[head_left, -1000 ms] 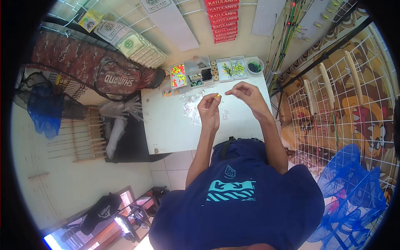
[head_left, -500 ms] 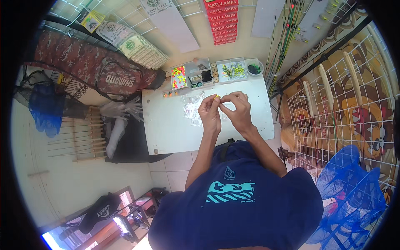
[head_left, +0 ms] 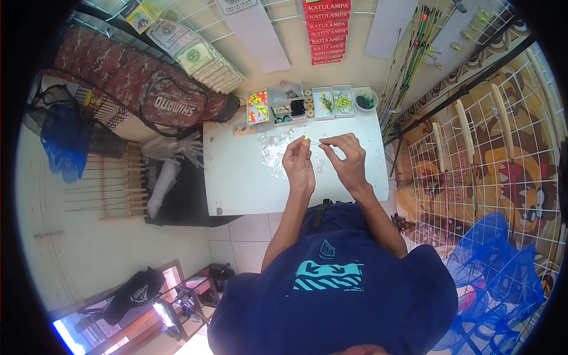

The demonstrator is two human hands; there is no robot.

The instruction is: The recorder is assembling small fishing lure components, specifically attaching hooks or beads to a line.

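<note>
A person in a dark blue shirt is holding both hands above a white rectangular tabletop (head_left: 236,177); the left hand (head_left: 297,160) is pinching a small yellow bead-like piece (head_left: 305,141), while the right hand (head_left: 349,158) is pinching a thin pale strand (head_left: 322,144) running between them, over crinkled clear plastic bags (head_left: 273,155).

left hand (head_left: 299,161), right hand (head_left: 349,158), white table (head_left: 236,177)

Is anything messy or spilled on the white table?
Nothing looks spilled. Clear plastic bags lie loose on the white table, and the small boxes sit in a row along its far edge. Both hands, left and right, pinch something tiny.
</note>
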